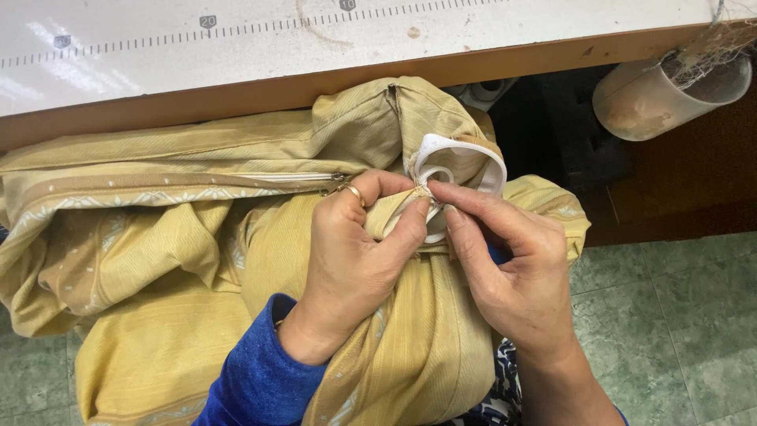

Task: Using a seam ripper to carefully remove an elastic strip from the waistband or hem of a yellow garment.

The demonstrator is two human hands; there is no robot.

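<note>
A mustard-yellow cushion cover (158, 260) with pale patterned bands fills the picture from 9 o'clock through the centre, bunched in the person's lap below the edge of the bench (236, 47). The bench runs across the top from 10 to 1 o'clock, white on top with a printed ruler scale and a brown wooden edge. A white zip (292, 177) lies closed along the cover's upper seam, its metal pull just left of the left hand.

The left hand (355, 252), in a blue sleeve (260, 371) and with a ring on one finger, sits just below centre. Its thumb and forefinger are pressed together, pinching a fold of the yellow fabric at the cover's corner. Touching it at about 1 o'clock from centre is the right hand (505, 268), whose thumb and forefinger also pinch the same small spot of fabric, fingertip against fingertip with the left.

Just above the two pinches, a white fabric strip (465, 158) curls in a loop out of the cover's corner.

At 2 o'clock, a dusty beige cup (654, 99) with thread scraps hangs under the bench. Green tiled floor (678, 315) shows at 4 o'clock.
</note>
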